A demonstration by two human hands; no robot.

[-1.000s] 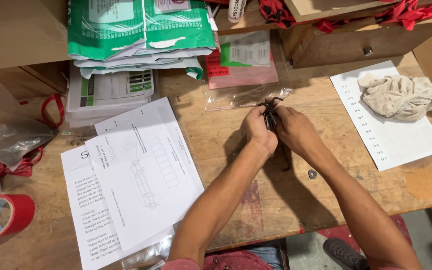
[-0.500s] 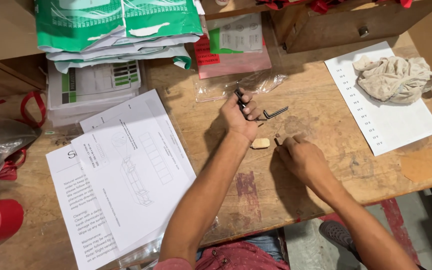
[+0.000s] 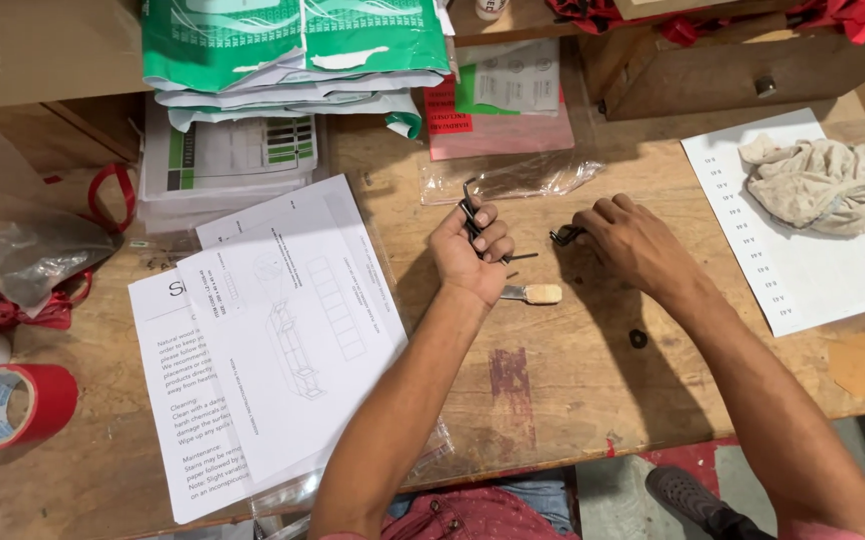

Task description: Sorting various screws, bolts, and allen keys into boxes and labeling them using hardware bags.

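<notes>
Left hand [image 3: 473,250] curled in a fist round a bundle of black hex keys [image 3: 470,208], bent ends sticking up above the knuckles; it rests over the wooden workbench [image 3: 553,380]. Right hand [image 3: 633,240] palm-down, fingertips pinching a small black metal part [image 3: 565,236] against the bench. Between the hands: one loose black hex key [image 3: 521,257] flat on the wood, and just below it a small wooden-handled tool [image 3: 533,293]. Clear plastic bag [image 3: 513,180] beyond the hands. Instruction sheets [image 3: 273,330] to the left, red tape roll [image 3: 8,405] at far left, crumpled rag [image 3: 823,180] on a white sheet at right
</notes>
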